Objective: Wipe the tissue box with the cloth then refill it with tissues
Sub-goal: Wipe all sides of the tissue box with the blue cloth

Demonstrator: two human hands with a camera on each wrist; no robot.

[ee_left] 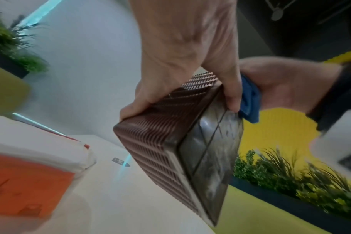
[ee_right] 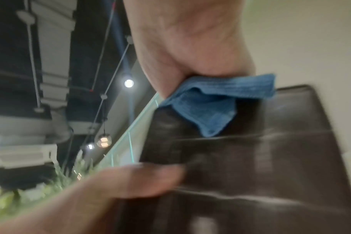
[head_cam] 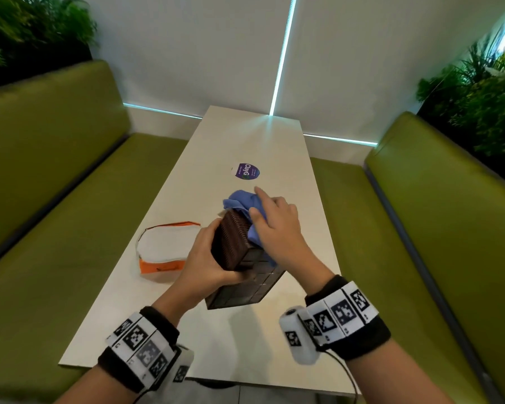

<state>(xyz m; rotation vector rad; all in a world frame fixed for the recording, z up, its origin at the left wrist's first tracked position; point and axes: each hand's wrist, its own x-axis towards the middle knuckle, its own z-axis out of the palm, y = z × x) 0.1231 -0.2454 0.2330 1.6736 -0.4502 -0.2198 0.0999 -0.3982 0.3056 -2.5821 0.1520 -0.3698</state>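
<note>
A dark brown tissue box [head_cam: 232, 240] with ribbed sides and a smooth tiled face is tilted over the white table [head_cam: 245, 135]. My left hand [head_cam: 204, 258] grips it from the left, fingers curled round the ribbed side [ee_left: 160, 142]. My right hand [head_cam: 277, 225] holds a blue cloth [head_cam: 239, 201] against the box's far right side, index finger stretched out. The left wrist view shows the cloth [ee_left: 250, 101] tucked under the right hand [ee_left: 287, 83]. In the blurred right wrist view, the cloth [ee_right: 206, 107] lies on the smooth face [ee_right: 250, 158]. An orange and white tissue pack [head_cam: 166, 249] lies to the left.
A round purple sticker [head_cam: 245, 171] sits mid-table beyond the box. Green padded benches [head_cam: 56, 199] [head_cam: 435, 214] flank the narrow table, with plants [head_cam: 478, 106] behind them. The table's near edge [head_cam: 187, 374] is just in front of my wrists.
</note>
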